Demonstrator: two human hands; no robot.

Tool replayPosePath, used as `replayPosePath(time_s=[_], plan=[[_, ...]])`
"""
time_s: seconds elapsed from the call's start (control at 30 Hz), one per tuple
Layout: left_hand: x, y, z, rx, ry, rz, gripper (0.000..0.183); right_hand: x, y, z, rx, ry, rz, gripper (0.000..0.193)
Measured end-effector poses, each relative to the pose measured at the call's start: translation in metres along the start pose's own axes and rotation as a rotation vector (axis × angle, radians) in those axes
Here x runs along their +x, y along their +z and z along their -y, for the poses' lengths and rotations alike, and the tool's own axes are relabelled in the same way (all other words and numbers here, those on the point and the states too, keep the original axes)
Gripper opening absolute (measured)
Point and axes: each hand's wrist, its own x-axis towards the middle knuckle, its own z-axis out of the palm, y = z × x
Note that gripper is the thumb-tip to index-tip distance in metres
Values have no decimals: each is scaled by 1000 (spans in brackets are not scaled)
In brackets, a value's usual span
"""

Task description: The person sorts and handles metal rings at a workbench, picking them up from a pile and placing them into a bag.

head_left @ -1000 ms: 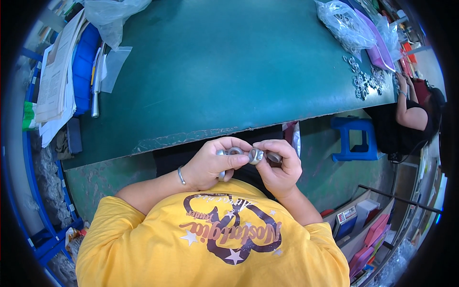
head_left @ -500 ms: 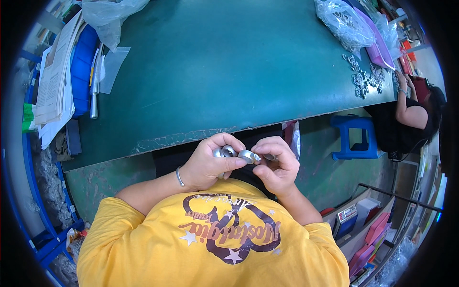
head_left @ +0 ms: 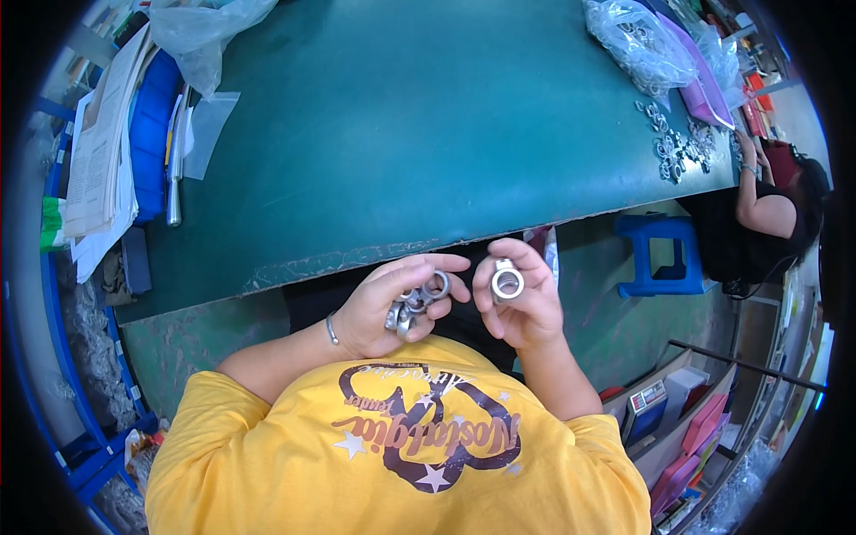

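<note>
Several silvery metal rings [head_left: 404, 317] lie in my left hand [head_left: 370, 308], gathered between the curled fingers and the palm. One of them faces up with its round hole showing near the fingertips; the fingers partly cover the others. My right hand [head_left: 533, 308], a short way to the right, pinches a single metal ring [head_left: 507, 297] between thumb and fingers. Its round opening faces up, and a small stud or fitting shows on its far side. Both hands are in front of the table's near edge, above my lap.
Across the front stretches a green table [head_left: 401, 134]. Small metal rings [head_left: 678, 153] lie at its right end beside a plastic bag [head_left: 637, 49] and a purple tray [head_left: 707, 94]. Papers [head_left: 102, 152] and a blue bin [head_left: 152, 134] stand left. A co-worker [head_left: 767, 214] sits right, near a blue stool [head_left: 660, 227].
My hands have moved apart. The ring in my right hand now turns its opening upward, and my left fingers have loosened, showing more of the rings.
</note>
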Motion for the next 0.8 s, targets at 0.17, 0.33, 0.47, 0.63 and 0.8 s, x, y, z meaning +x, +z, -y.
replayPosePath(time_s=[0.17, 0.33, 0.47, 0.63, 0.8], plan=[[1, 3, 0, 75, -56, -54, 52, 4, 1, 15, -467, -23, 36, 6], [-1, 4, -1, 399, -20, -112, 50, 10, 30, 9, -1721, -222, 121, 20], [-1, 5, -3, 376, 9, -97, 45, 11, 22, 13, -1460, -223, 86, 16], [-3, 7, -6, 416, 153, -68, 33, 11, 20, 14, -1303, -395, 66, 15], [-3, 7, -6, 374, 241, -50, 28, 12, 20, 9, -1259, -554, 61, 20]])
